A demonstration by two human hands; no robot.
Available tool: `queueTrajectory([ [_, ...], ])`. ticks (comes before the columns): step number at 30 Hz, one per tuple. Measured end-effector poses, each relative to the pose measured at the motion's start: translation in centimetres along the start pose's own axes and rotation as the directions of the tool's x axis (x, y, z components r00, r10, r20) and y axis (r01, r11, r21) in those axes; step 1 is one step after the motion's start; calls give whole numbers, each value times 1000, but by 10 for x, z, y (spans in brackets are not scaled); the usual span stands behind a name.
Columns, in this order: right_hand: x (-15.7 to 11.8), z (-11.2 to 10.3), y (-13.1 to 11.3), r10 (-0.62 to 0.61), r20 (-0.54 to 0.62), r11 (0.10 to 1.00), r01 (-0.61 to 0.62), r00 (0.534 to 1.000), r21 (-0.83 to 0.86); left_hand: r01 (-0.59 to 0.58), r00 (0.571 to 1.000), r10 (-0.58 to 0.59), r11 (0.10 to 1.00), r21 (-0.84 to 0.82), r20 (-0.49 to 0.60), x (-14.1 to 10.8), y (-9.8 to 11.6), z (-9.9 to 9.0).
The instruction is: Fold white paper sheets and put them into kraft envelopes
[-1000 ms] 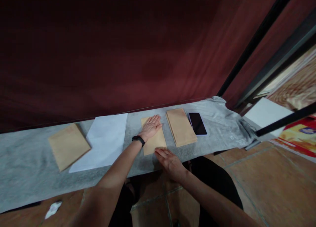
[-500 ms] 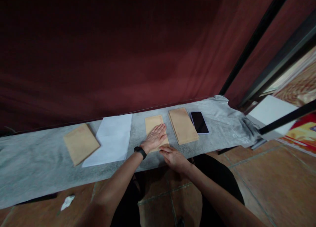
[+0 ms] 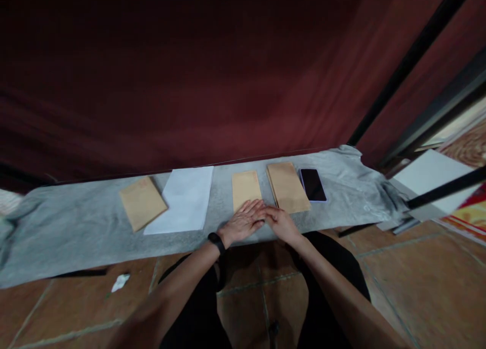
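A single tan envelope (image 3: 246, 186) lies on the grey cloth in front of me, its lower part covered by my left hand (image 3: 243, 222). That hand is flat with its fingers stretched out, and a black band is on the wrist. My right hand (image 3: 281, 225) touches the left hand's fingers at the envelope's lower right; its fingers are bent, and whether anything is between them is hidden. Just to the right lies a stack of brown envelopes (image 3: 289, 188). Further left, white paper sheets (image 3: 190, 200) lie partly under another pile of tan envelopes (image 3: 143, 202).
A phone (image 3: 313, 185) lies right of the envelope stack. The grey cloth (image 3: 94, 243) covers a narrow bench against a dark red curtain (image 3: 208, 86). Black poles and a white board (image 3: 433, 177) stand at the right. A crumpled tissue (image 3: 120, 282) is on the tiled floor.
My left hand has slid down the envelope toward its near edge. My right hand has moved up and now meets the left hand's fingers. The whole view has shifted slightly.
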State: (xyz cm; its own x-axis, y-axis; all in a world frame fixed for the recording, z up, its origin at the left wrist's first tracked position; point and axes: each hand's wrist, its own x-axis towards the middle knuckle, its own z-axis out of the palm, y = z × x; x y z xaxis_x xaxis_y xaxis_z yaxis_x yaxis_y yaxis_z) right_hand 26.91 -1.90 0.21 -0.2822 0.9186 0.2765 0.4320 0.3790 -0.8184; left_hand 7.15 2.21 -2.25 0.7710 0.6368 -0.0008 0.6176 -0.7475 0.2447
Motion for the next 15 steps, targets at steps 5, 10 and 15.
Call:
queueTrajectory([
  [5,3,5,10,-40,-55,999,40,998,-14,-23,999,23,1000,6,23,-15,15,-5],
  [10,3,16,17,-37,-51,995,32,998,-93,-55,998,56,998,-17,27,-28,24,-5],
  [15,2,23,19,-52,25,984,56,998,-169,-33,999,34,999,-31,8,-31,33,-3],
])
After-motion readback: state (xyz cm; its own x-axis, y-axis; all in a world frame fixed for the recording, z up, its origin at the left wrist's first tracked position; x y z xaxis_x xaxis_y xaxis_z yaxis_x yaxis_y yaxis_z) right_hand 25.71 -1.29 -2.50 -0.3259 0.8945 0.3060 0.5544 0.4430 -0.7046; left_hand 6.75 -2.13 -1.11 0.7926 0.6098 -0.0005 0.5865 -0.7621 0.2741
